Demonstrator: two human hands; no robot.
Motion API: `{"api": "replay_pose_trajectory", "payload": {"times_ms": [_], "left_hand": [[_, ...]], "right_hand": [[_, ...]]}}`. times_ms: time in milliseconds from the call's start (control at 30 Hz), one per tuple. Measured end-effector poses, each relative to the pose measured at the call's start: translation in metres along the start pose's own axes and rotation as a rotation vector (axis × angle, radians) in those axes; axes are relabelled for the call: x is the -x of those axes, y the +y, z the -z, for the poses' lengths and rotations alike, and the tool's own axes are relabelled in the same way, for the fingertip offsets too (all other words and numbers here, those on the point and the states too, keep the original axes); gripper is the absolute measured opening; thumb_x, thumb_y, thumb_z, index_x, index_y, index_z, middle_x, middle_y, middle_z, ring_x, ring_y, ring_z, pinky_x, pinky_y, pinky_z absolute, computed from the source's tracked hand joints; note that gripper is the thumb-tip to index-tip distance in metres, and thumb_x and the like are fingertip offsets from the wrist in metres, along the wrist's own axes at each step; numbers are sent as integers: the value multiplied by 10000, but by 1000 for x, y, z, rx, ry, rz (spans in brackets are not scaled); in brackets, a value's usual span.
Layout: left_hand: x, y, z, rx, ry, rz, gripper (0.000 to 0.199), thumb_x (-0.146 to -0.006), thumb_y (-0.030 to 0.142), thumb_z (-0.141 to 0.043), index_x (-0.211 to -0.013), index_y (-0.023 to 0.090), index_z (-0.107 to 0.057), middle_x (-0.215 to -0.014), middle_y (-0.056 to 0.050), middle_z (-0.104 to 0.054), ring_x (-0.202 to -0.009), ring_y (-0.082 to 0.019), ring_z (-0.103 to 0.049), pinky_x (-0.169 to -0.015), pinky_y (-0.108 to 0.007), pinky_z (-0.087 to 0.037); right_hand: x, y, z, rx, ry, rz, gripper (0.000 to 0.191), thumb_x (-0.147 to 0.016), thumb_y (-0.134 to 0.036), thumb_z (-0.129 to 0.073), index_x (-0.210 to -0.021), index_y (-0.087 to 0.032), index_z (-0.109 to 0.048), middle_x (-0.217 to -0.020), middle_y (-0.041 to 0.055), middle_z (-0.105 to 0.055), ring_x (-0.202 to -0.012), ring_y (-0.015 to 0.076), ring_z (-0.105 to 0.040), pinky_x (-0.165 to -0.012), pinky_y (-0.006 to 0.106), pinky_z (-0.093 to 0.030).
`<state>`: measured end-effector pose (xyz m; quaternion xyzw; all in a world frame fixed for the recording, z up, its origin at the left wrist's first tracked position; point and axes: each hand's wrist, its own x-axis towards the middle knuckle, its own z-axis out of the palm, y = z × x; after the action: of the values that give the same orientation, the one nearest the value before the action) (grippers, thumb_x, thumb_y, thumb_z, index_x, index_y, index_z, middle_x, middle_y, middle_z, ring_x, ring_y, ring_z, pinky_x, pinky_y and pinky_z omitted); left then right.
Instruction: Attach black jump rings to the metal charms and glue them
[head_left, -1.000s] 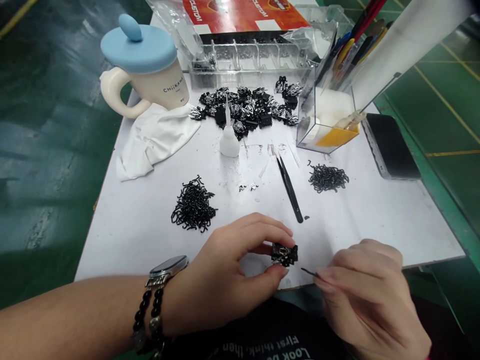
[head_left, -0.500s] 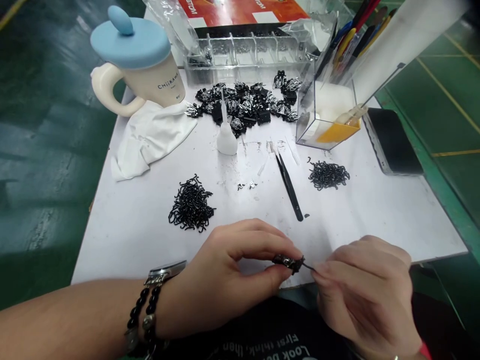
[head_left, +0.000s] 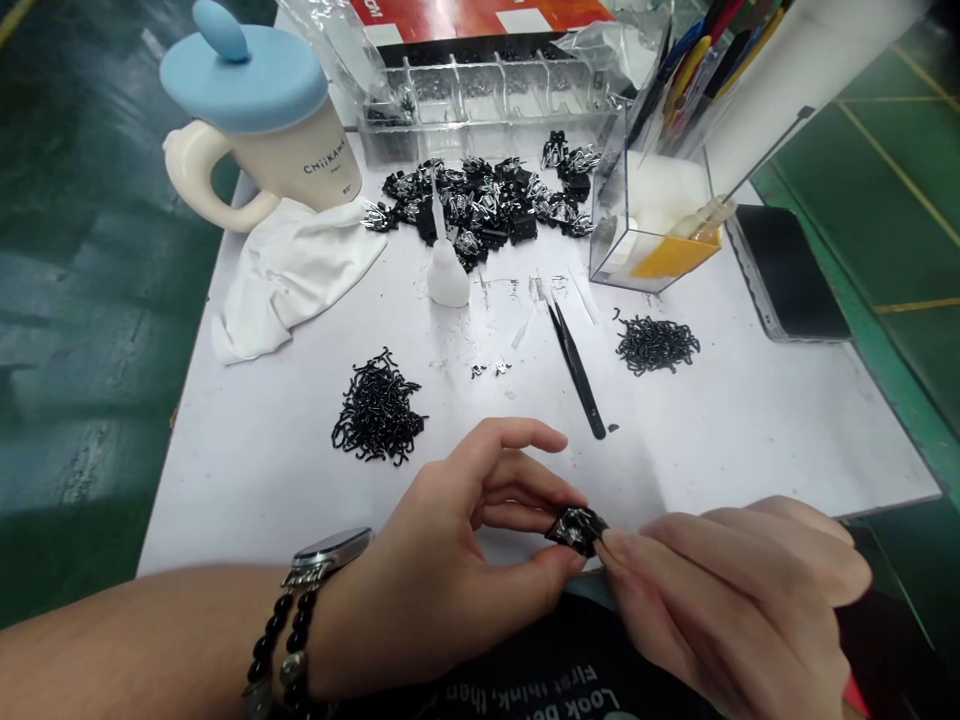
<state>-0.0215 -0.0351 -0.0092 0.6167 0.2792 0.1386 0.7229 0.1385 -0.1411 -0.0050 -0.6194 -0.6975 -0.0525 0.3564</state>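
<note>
Left hand (head_left: 457, 535) is pinching a small black-and-silver component (head_left: 577, 530) between thumb and fingertips, the piece sitting at the fingertips near the edge of the white work board (head_left: 247, 490). Right hand (head_left: 731, 590) is pressing its fingertips against the component's right side; whether it is gripping, I cannot tell. Behind the hands, tweezers (head_left: 576, 370) are lying between a heap of black wire hooks (head_left: 379, 410) and a smaller heap of black wire hooks (head_left: 656, 345).
</note>
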Motion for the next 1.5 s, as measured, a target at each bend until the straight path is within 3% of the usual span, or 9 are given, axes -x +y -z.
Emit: {"api": "replay_pose_trajectory", "payload": {"times_ms": [100,233,600,833,1067,1367,1500], "left_hand": [[2,-1,-1,3,10,-30,499,-745,97,-683,-1123,302,-430,-953,54,-665,-874,-68,-660,-805,-116,-535],[3,-1,-1,17,7,-41,507,-747,91,-683,-1119,318,-425,-946,67,-663,-872,-53,-658,-796,-88,-527],[1,5,1,229,-43,157,511,-710,103,-721,-1100,257,-430,-921,22,-658,-808,-92,-679,-775,-147,-548],[-2,6,3,391,-66,304,515,-688,83,-742,-1080,242,-448,-914,25,-658,-744,-54,-664,-717,-103,-532],[-6,7,5,465,-117,308,494,-736,49,-698,-1101,247,-430,-929,39,-656,-712,-11,-636,-689,-65,-509],[1,6,4,339,-151,184,515,-765,38,-661,-1133,290,-403,-967,52,-657,-805,-27,-634,-750,-77,-501],[2,5,2,256,-126,113,521,-781,61,-652,-1156,307,-389,-978,56,-657,-895,-49,-632,-810,-92,-500]], "right_hand": [[2,0,1,52,-7,100,82,-734,-88,-687,-779,-154,-667,-692,-25,-612,-529,39,-489,-510,285,-269],[5,-2,1,-6,-8,25,117,-739,-97,-691,-839,-153,-669,-723,-5,-598,-584,73,-495,-541,298,-292],[8,-3,-1,-119,30,-116,192,-729,-108,-695,-897,-174,-634,-783,29,-575,-711,159,-482,-658,368,-364],[0,-10,6,-99,77,-183,160,-716,-96,-701,-838,-174,-632,-694,24,-579,-685,149,-480,-610,347,-359],[3,-22,-8,-137,325,-374,96,-713,-119,-702,-716,-200,-651,-641,10,-563,-570,130,-443,-559,353,-313],[11,-22,1,-120,186,-340,155,-707,-98,-718,-767,-224,-648,-694,-18,-574,-600,118,-496,-578,343,-347],[10,-9,5,-88,108,-148,202,-653,-99,-753,-768,-229,-649,-698,-58,-591,-568,75,-516,-525,291,-347]]}}
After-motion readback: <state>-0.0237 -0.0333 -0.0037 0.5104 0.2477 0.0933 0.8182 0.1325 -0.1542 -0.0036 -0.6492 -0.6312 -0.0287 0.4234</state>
